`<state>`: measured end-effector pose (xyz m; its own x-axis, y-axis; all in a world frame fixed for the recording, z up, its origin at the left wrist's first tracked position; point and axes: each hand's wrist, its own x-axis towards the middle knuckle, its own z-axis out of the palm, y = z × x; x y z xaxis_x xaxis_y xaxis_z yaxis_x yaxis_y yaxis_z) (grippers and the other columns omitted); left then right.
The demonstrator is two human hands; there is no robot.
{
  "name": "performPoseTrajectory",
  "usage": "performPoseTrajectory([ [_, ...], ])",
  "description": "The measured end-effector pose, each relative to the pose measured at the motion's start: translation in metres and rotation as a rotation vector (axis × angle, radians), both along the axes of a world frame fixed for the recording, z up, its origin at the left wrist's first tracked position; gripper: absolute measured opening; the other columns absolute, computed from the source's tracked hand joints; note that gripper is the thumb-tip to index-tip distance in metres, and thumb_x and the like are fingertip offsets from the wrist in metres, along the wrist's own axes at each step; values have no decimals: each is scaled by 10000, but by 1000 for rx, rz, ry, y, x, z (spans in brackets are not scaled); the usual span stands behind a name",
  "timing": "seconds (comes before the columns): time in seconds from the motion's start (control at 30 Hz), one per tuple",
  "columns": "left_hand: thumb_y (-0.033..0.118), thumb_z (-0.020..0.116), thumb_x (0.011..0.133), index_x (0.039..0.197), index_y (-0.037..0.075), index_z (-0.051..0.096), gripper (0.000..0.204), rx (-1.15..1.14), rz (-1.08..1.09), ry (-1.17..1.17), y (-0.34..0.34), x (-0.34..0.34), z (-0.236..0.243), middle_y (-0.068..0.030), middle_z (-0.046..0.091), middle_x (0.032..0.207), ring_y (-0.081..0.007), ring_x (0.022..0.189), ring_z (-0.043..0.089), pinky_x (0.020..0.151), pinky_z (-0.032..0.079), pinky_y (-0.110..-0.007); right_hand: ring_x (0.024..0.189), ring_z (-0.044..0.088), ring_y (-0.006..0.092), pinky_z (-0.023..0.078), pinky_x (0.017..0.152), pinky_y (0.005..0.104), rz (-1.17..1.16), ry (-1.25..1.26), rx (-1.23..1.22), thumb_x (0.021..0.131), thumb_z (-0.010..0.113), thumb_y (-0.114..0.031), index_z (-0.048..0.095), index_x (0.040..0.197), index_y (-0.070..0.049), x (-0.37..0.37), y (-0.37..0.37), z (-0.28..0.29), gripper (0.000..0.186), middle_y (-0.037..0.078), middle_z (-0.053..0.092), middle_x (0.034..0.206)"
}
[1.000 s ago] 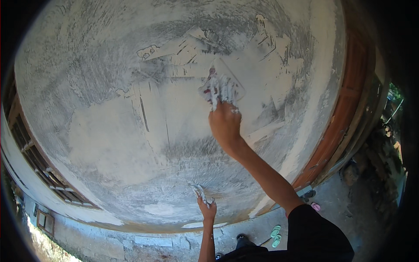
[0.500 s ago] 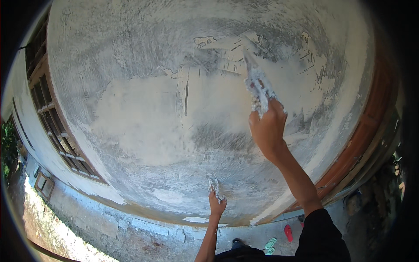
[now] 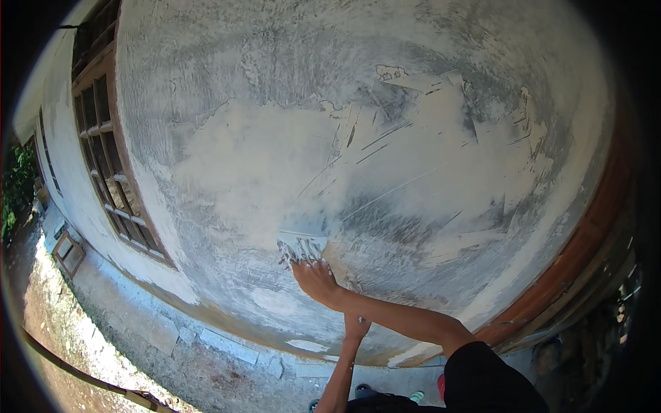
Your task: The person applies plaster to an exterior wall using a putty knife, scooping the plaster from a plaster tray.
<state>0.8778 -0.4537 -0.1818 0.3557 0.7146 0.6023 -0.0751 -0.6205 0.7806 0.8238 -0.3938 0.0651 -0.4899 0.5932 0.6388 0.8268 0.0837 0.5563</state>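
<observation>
My right hand is closed round a wide putty knife whose handle end is thick with white putty. Its blade lies against the wall, at the lower edge of a broad cream putty patch. Below it, my left hand is partly covered by my right forearm, which crosses in front. Just above that forearm a bit of a putty-smeared tool shows, held in the left hand; its kind is hard to make out. Thin dark scrape lines run slantwise across the patch.
A brown-framed window with several panes is on the left, and a reddish-brown wooden frame on the right. A small wooden frame leans low at the left. Red footwear and a green sandal lie on the ground.
My right hand has swept the putty knife down and left, from the patch's upper right to its lower edge, leaving slanted streaks. The view has shifted slightly left.
</observation>
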Motion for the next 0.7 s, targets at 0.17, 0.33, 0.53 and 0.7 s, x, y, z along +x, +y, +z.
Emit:
performPoseTrajectory([
  [0.17, 57, 620, 632, 1125, -32, 469, 523, 45, 144, 15, -14, -10, 41, -231, 468, 1137, -401, 1035, 432, 913, 336, -443, 605, 577, 291, 450, 533, 407, 26, 400, -18, 633, 622, -57, 584, 920, 24, 37, -74, 133, 301, 140, 548, 675],
  [0.33, 55, 619, 630, 1148, -36, 451, 552, -38, 130, 16, -14, -7, 27, -246, 442, 1171, -424, 1041, 420, 917, 334, -446, 669, 557, 320, 459, 562, 394, -92, 270, 395, 670, 588, -2, 560, 919, 50, 78, -78, 262, 256, 179, 548, 753],
  [0.53, 53, 615, 620, 1169, -32, 439, 583, 43, 137, -22, -12, -8, 34, -250, 438, 1174, -425, 1037, 421, 910, 345, -445, 670, 575, 159, 487, 575, 257, -328, -288, 289, 737, 585, -71, 598, 938, -43, 94, -15, 149, 203, 54, 533, 699],
  [0.7, 22, 592, 622, 1176, -13, 444, 574, -59, 59, -49, -14, -4, 25, -232, 415, 1241, -419, 1044, 424, 911, 349, -434, 888, 613, 292, 506, 788, 348, -177, -310, 76, 734, 592, -76, 584, 993, 42, 55, -32, 49, 285, 184, 611, 905],
])
